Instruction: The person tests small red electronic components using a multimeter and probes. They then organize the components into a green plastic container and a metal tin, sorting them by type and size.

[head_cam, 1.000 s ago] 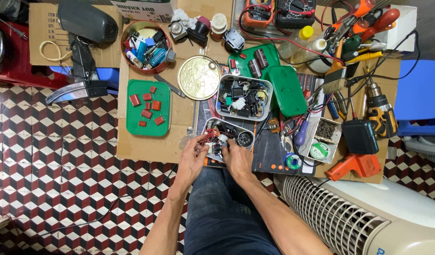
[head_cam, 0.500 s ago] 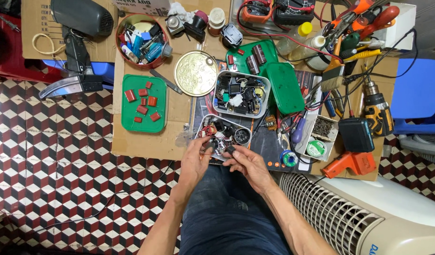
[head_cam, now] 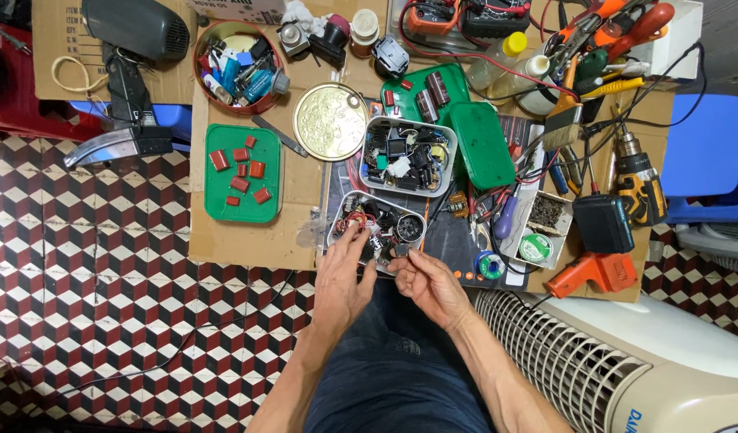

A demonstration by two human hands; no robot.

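While two hands (head_cam: pixel 341 281) (head_cam: pixel 429 285) probe one tray (head_cam: pixel 337 220), seven red capacitors (head_cam: pixel 240 172) lie apart

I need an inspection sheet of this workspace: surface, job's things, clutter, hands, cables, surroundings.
Surface: cardboard sheet laid on a patterned tile floor.
Job's things: near tray of small electronic parts; a small dark part at the fingertips.
Clutter: green tray with red parts, round gold lid, second parts tray, cordless drill, orange tool.
Hands: left hand reaches into the near tray; right hand pinches the small dark part.
Cables: red and black leads across the top.
Surroundings: white fan housing, blue stool.
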